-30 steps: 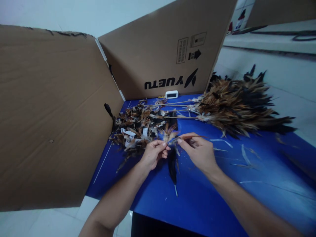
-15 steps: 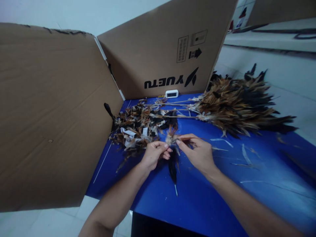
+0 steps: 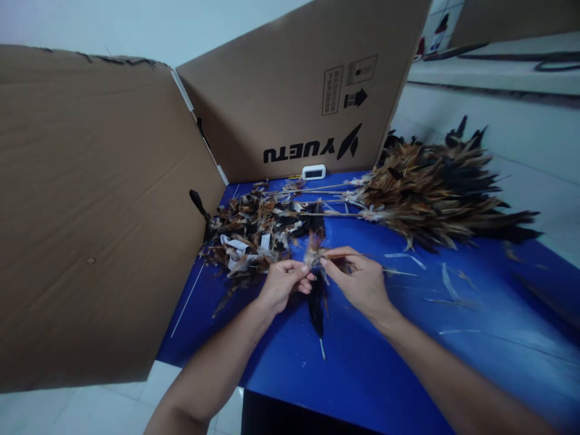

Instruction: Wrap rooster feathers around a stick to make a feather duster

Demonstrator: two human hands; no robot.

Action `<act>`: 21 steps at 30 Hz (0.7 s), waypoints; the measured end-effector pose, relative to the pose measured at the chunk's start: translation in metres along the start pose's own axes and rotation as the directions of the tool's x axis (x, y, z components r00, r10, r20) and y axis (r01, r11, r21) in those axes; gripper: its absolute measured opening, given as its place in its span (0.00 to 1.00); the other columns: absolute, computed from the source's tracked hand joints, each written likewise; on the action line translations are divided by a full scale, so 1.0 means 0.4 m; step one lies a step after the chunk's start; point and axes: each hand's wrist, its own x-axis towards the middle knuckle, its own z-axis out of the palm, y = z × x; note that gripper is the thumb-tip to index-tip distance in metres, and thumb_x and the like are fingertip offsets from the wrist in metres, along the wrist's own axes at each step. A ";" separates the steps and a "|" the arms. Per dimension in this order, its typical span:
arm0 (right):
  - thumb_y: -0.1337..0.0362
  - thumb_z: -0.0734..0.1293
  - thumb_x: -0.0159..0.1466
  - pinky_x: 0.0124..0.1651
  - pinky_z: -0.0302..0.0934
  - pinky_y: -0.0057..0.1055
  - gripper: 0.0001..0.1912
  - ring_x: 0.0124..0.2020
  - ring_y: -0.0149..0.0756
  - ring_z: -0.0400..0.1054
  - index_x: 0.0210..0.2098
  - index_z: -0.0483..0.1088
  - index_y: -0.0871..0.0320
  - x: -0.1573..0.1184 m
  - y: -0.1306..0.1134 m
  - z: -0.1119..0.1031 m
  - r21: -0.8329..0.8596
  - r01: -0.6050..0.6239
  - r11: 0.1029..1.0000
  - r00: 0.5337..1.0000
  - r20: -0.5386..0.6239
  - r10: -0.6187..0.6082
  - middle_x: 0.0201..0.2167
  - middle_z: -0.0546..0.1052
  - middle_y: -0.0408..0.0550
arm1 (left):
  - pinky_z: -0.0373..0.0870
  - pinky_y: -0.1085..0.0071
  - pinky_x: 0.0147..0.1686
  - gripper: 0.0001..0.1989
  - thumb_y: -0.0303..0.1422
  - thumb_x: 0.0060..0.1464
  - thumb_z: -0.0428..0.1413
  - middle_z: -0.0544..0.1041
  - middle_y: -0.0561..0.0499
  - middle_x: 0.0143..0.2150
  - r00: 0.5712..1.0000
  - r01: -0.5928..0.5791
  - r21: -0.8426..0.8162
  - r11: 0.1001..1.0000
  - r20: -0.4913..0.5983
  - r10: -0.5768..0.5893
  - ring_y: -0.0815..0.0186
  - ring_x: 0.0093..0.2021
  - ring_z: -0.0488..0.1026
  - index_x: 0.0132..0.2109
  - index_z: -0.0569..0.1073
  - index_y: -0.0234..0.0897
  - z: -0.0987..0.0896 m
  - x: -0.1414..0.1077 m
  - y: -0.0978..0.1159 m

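Note:
With thumb and fingertips pinched together, my left hand (image 3: 285,283) grips the base of a small tuft of feathers (image 3: 313,257), brown and fluffy. Close by on the right, my right hand (image 3: 357,281) pinches at the same tuft, its fingers closed around what looks like a thin brown feather. Below the hands a dark feather (image 3: 316,311) with a pale quill points toward me. A heap of loose feathers (image 3: 249,223), brown, black and white, lies just beyond my left hand, with white strips (image 3: 235,244) among it.
Several feather dusters (image 3: 421,187) lie at the right rear, their thin sticks (image 3: 324,202) reaching left. Cardboard panels (image 3: 290,90) stand behind and at the left. A white digital device (image 3: 313,172) sits by the rear panel. Stray feathers and strips (image 3: 448,283) lie on the blue table (image 3: 362,374).
My right hand has shifted very slightly left, toward the tuft. My left hand keeps its pinch in nearly the same place, and the whole view has moved a little.

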 end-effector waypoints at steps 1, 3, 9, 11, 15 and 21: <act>0.63 0.66 0.57 0.36 0.66 0.32 0.04 0.30 0.35 0.71 0.30 0.73 0.56 0.000 0.001 0.000 -0.012 0.009 1.000 1.000 0.003 -0.009 0.29 0.77 0.45 | 0.66 0.78 0.19 0.17 0.39 0.39 0.66 0.77 0.48 0.24 1.000 -0.004 0.002 1.000 0.003 0.004 0.74 0.18 0.69 0.29 0.73 0.28 -0.001 0.000 0.000; 0.63 0.66 0.58 0.37 0.65 0.32 0.04 0.31 0.35 0.71 0.30 0.73 0.55 -0.001 0.001 0.000 -0.033 0.018 0.999 1.000 0.007 -0.018 0.29 0.77 0.45 | 0.67 0.78 0.19 0.17 0.39 0.39 0.66 0.77 0.48 0.24 1.000 -0.019 0.012 1.000 0.012 0.019 0.74 0.18 0.69 0.29 0.73 0.28 -0.001 0.000 -0.001; 0.61 0.66 0.57 0.38 0.66 0.33 0.05 0.30 0.35 0.71 0.30 0.72 0.55 -0.005 0.006 0.004 -0.030 -0.020 0.999 1.000 0.017 0.020 0.29 0.77 0.44 | 0.68 0.76 0.20 0.17 0.41 0.41 0.64 0.76 0.48 0.25 0.998 -0.056 0.063 0.996 0.023 0.055 0.73 0.18 0.69 0.29 0.73 0.29 -0.004 0.002 -0.006; 0.61 0.66 0.57 0.38 0.66 0.33 0.05 0.30 0.35 0.71 0.30 0.72 0.55 -0.006 0.008 0.006 -0.007 -0.030 1.000 0.999 0.022 0.030 0.29 0.77 0.45 | 0.68 0.76 0.20 0.17 0.41 0.41 0.64 0.76 0.48 0.25 0.997 -0.072 0.072 0.995 0.026 0.070 0.73 0.18 0.69 0.29 0.73 0.29 -0.005 0.004 -0.008; 0.61 0.67 0.56 0.36 0.66 0.32 0.06 0.30 0.34 0.71 0.31 0.73 0.56 -0.005 0.010 0.010 0.084 -0.059 0.995 0.998 0.021 0.057 0.31 0.76 0.46 | 0.67 0.76 0.20 0.16 0.41 0.43 0.63 0.76 0.49 0.24 0.993 -0.118 0.078 0.990 0.027 0.116 0.73 0.17 0.69 0.29 0.73 0.29 -0.004 0.004 -0.007; 0.61 0.68 0.55 0.36 0.66 0.32 0.06 0.32 0.36 0.71 0.28 0.73 0.58 -0.005 0.021 0.014 0.087 -0.105 0.991 0.992 0.083 0.098 0.31 0.77 0.47 | 0.68 0.76 0.19 0.15 0.39 0.45 0.62 0.74 0.50 0.21 0.989 -0.145 0.096 0.985 0.035 0.142 0.73 0.16 0.68 0.28 0.73 0.29 -0.001 0.002 -0.004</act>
